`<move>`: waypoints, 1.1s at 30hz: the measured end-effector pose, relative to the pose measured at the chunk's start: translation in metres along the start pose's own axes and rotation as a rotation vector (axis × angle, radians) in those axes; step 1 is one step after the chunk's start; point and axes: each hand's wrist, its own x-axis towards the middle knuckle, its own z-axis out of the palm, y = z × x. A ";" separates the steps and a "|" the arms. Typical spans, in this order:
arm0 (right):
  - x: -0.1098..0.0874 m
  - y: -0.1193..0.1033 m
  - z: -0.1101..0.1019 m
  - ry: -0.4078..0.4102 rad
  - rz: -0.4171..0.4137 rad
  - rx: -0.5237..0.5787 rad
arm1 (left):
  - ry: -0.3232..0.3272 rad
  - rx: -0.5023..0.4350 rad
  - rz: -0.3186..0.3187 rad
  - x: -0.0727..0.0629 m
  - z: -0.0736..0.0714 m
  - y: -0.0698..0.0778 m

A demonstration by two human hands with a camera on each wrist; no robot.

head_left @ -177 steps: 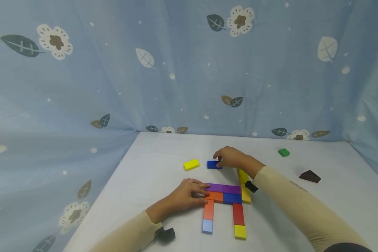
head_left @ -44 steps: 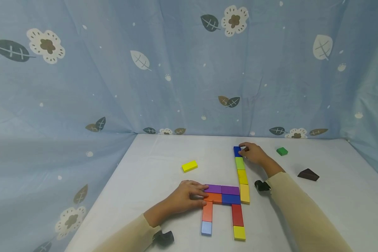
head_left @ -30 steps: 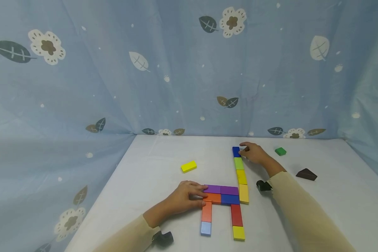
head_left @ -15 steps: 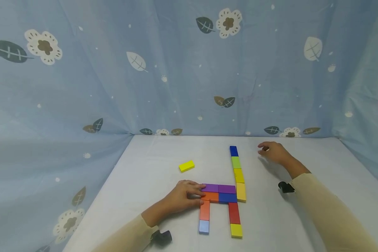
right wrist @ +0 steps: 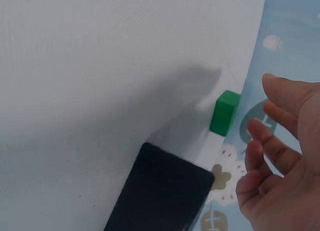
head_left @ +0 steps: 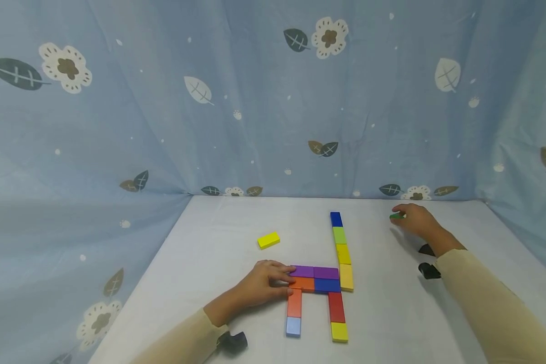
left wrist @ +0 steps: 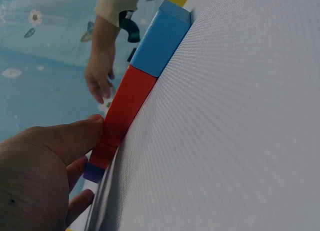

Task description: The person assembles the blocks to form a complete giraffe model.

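Observation:
My left hand (head_left: 264, 284) rests on the table, its fingertips at the left end of the purple block (head_left: 304, 272) and orange block (head_left: 303, 284). Its thumb touches the upper end of the salmon block (head_left: 294, 303); the left wrist view shows these blocks edge-on. At the back right, my right hand (head_left: 416, 222) reaches over a green block (head_left: 397, 216), partly hiding it. The right wrist view shows the fingers loosely bent and spread, apart from the green block (right wrist: 225, 113). A dark blue block (head_left: 336, 219) tops the column of light green and yellow blocks.
A dark brown triangular block (head_left: 426, 249) lies partly behind my right wrist. One loose yellow block (head_left: 269, 240) lies left of the column. Below the middle rows, two legs end in a light blue block (head_left: 293, 327) and a yellow block (head_left: 339, 332). A patterned curtain (head_left: 255, 101) hangs behind the table.
My right hand moved the dark blue block from left of the column to its top, let go, then went right to the green block. My left hand has stayed in place.

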 end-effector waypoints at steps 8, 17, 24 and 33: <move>0.002 0.004 0.002 -0.032 0.094 -0.084 | -0.008 -0.007 -0.002 0.000 -0.001 -0.002; 0.009 0.005 0.001 -0.040 0.143 -0.080 | 0.004 -0.015 0.017 0.000 -0.001 -0.003; 0.017 -0.001 -0.002 -0.025 0.129 -0.064 | -0.014 -0.018 -0.006 0.000 -0.001 -0.002; 0.038 -0.026 0.008 0.025 0.022 -0.046 | -0.003 -0.008 0.016 -0.001 0.000 -0.002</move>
